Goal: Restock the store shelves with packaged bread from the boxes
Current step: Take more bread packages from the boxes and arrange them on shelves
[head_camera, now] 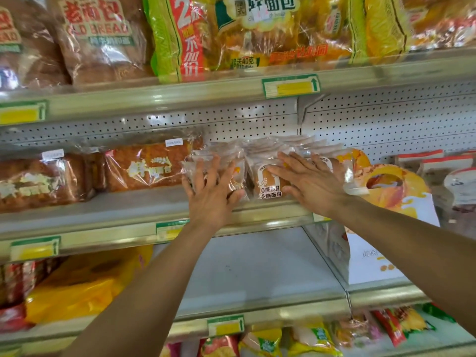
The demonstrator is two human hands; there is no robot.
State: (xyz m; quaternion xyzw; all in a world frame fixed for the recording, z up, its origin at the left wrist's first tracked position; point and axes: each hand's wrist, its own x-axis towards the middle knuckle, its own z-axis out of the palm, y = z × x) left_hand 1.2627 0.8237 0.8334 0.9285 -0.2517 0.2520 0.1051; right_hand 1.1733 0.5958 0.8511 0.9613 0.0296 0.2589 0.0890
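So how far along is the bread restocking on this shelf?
Done: a row of small bread packs stands on the middle shelf. In hand: the left hand and right hand press flat against those packs. Left: the shelf below shows a bare stretch. No boxes are in view, so remaining stock can't be judged.

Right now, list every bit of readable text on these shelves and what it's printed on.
"老面包" and "OLD BREAD": brown loaf bag, top shelf.
"2" and "不": red-green bag.
"赠送40克": yellow bread bag.
"手撕面包": small bread packet between the hands.
Price tags: blurred, unreadable.
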